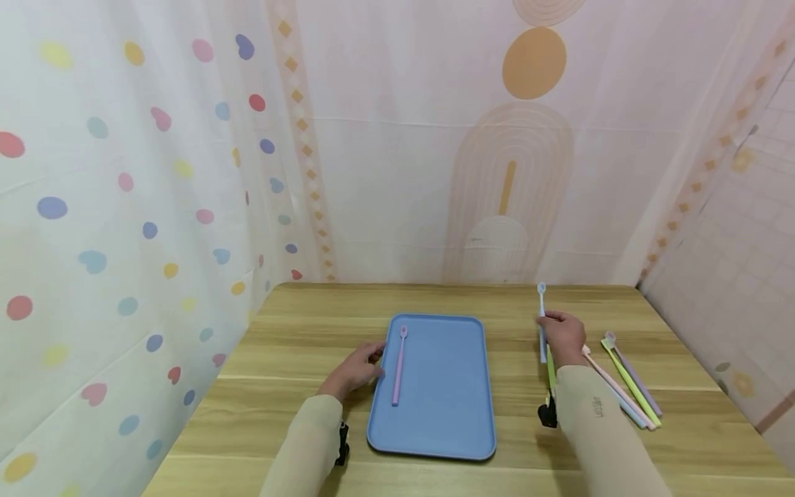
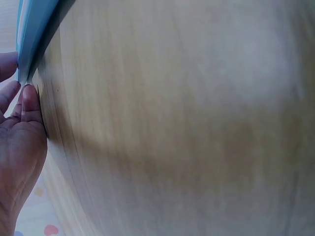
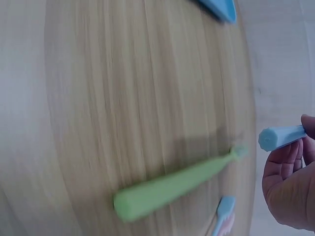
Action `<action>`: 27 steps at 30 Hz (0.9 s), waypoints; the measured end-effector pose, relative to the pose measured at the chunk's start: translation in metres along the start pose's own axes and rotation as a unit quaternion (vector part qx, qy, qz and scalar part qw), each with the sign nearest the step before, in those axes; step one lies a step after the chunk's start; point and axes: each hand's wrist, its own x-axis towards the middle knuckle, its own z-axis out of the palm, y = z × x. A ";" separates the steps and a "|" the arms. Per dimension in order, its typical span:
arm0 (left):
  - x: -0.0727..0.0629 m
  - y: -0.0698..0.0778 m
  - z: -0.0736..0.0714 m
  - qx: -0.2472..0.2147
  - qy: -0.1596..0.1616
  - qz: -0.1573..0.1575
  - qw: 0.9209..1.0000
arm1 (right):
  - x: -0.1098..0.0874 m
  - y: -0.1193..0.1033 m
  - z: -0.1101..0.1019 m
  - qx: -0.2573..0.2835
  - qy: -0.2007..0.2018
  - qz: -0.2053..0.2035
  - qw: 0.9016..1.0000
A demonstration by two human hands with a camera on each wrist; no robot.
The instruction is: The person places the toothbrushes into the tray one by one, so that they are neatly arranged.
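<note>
My right hand [image 1: 564, 337] pinches a light blue toothbrush [image 1: 542, 302] by its handle, head pointing away from me; the right wrist view shows its handle end [image 3: 280, 137] raised above the table. Below this hand lies a green toothbrush [image 3: 167, 191], partly hidden by the sleeve in the head view. My left hand [image 1: 357, 369] rests at the left edge of a blue tray [image 1: 444, 386], its relaxed fingertips touching the rim. Inside the tray, toward its left side, a pinkish-purple toothbrush [image 1: 399, 373] lies lengthwise.
Right of the right forearm, a yellow-green toothbrush [image 1: 635, 384], a purple one [image 1: 642, 382], a pink one [image 1: 621, 391] and a blue one [image 1: 633, 415] lie close together on the wooden table [image 1: 298, 310]. Patterned curtains [image 1: 385, 172] hang behind and beside the table.
</note>
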 end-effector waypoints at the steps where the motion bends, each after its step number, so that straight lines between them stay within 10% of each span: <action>1: 0.000 0.000 0.000 -0.001 0.000 0.000 1.000 | -0.002 -0.001 0.004 0.005 0.002 0.001 1.000; 27: 0.000 -0.002 0.001 -0.001 -0.001 -0.009 1.000 | -0.068 -0.016 0.105 0.062 -0.042 0.004 0.997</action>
